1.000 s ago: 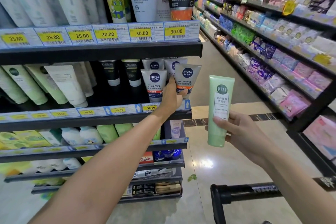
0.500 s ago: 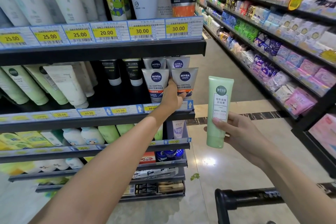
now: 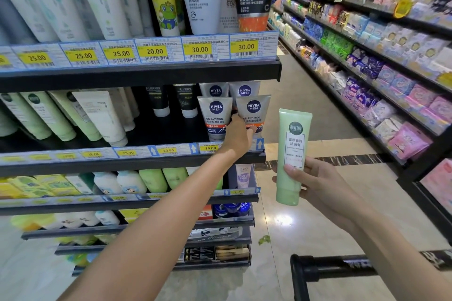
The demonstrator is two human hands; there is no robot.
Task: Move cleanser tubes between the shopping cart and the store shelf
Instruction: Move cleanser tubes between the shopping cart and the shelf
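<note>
Grey Nivea tubes (four), one green tube

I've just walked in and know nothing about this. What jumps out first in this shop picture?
The pale green cleanser tube held upright in the right hand, mid-aisle. The left hand reaches to the grey Nivea Men tubes on the middle shelf, beneath yellow price tags.

One view only, from a camera worn on the person's head, wide-angle, so straight edges bow near the frame's borders. It looks forward and slightly down, along both outstretched arms. The near shelf fills the left half, close, within arm's reach. The aisle floor recedes up the middle, and a second rack lines the right. The cart handle sits at the bottom edge, nearest the camera.
</note>
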